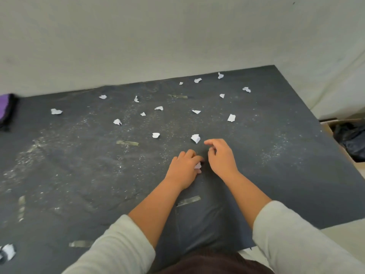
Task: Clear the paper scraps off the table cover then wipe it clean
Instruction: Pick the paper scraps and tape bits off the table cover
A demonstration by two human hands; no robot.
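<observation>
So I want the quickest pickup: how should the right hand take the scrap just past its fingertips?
Pinch the paper scrap by its raised, crumpled near edge, coming from above and the near-right, where the right hand hovers. Its folds seem to lift off the table cover, giving thumb and forefinger purchase. The left hand already holds a collected scrap.

We count sixteen loose paper scraps (pixel 195 138) lying on the one dark table cover (pixel 79 175) of the worktop, most between ten and two o'clock. One more scrap (pixel 198 166) sits in the left hand (pixel 183 171), making seventeen. A further crumpled, dark-marked piece (pixel 7 252) lies at eight o'clock. We count five tape strips (pixel 127 143) on the cover, two hands, left and right hand (pixel 221 157), one purple cloth (pixel 5 109) at nine o'clock, and one cardboard box (pixel 349 139) at three o'clock.
</observation>
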